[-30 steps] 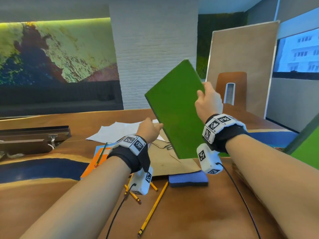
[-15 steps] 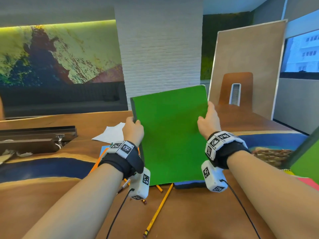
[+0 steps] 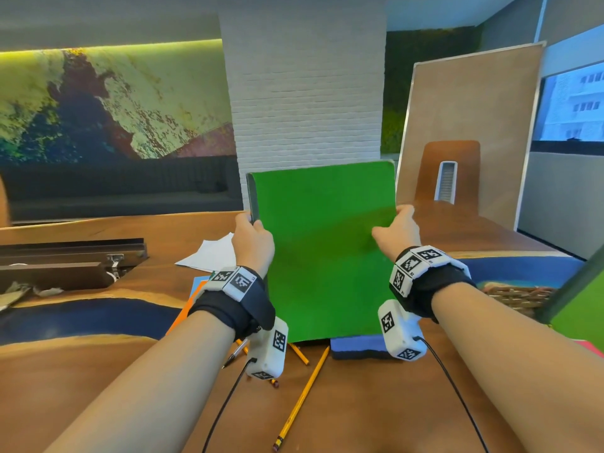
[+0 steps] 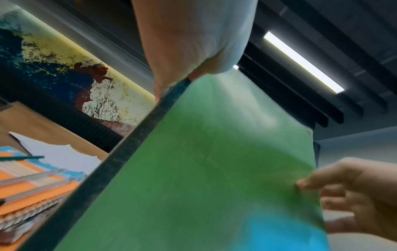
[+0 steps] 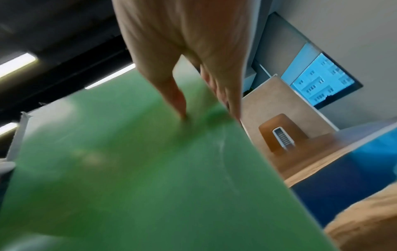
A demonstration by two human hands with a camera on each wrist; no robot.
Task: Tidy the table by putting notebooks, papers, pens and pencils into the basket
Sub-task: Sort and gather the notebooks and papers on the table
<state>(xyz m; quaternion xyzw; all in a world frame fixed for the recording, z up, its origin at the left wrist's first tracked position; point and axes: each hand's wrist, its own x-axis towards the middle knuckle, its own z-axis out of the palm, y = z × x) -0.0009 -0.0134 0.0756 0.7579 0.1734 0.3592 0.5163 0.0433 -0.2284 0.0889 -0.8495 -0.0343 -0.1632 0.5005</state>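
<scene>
Head view: green notebook point(image 3: 327, 253) held upright above the wooden surface point(image 3: 359, 403), cover facing the camera, dark spine along its left edge. Left hand point(image 3: 253, 245) grips the spine edge, fingers wrapped behind. Right hand point(image 3: 397, 232) pinches the opposite edge, thumb on the cover. Below lie a yellow pencil point(image 3: 302, 398), a blue notebook point(image 3: 356, 348), an orange notebook point(image 3: 189, 305) and white papers point(image 3: 209, 255). A woven basket point(image 3: 516, 295) sits at the right, partly hidden behind the right forearm.

Left wrist view: the green notebook point(image 4: 193, 178) fills the frame, slightly blurred. The left hand point(image 4: 193, 42) clamps the dark spine near its top, grip tight on the edge. The right hand point(image 4: 352, 191) shows at the far edge, thumb pressed to the cover.

Right wrist view: blurred. The right hand point(image 5: 193, 51) pinches the green notebook point(image 5: 128, 178) at its edge, thumb on the cover, fingers behind; grip narrow.
</scene>
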